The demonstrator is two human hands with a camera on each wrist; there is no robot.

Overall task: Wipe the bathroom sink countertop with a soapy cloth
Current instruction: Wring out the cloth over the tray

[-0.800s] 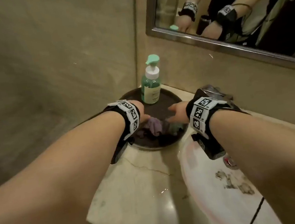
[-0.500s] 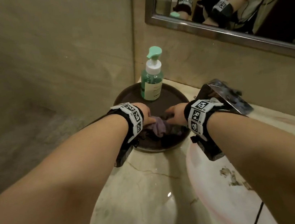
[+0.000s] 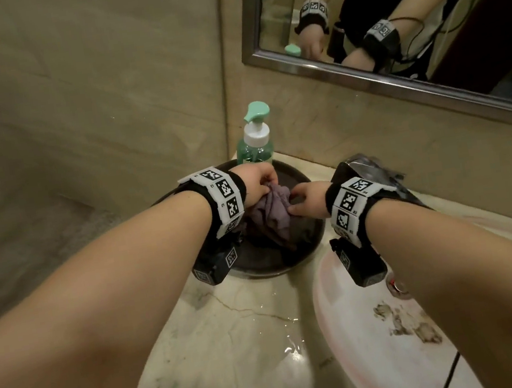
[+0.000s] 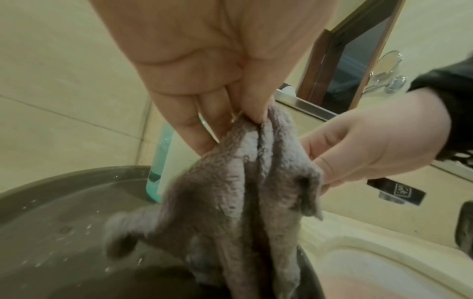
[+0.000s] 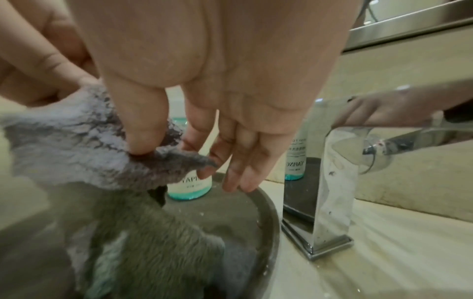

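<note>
A wet purple-grey cloth (image 3: 272, 213) hangs over the dark round tray (image 3: 268, 266) in the counter's back left corner. My left hand (image 3: 261, 181) pinches its top edge between thumb and fingers (image 4: 256, 109). My right hand (image 3: 303, 202) pinches the cloth's right corner, thumb (image 5: 143, 133) on top, the other fingers straight. The cloth (image 4: 245, 194) is lifted, its lower folds (image 5: 133, 232) trailing into the tray. A green soap pump bottle (image 3: 255, 139) stands at the tray's back.
The chrome faucet (image 5: 325, 192) stands just right of the tray (image 5: 266, 222). The white sink basin (image 3: 381, 324) with dirty smears lies to the right. The marble countertop (image 3: 228, 335) is wet in front. A mirror (image 3: 404, 18) hangs on the back wall.
Both hands have closed on the cloth and raised it from the tray, the left hand going up toward the bottle. The head view has shifted a little.
</note>
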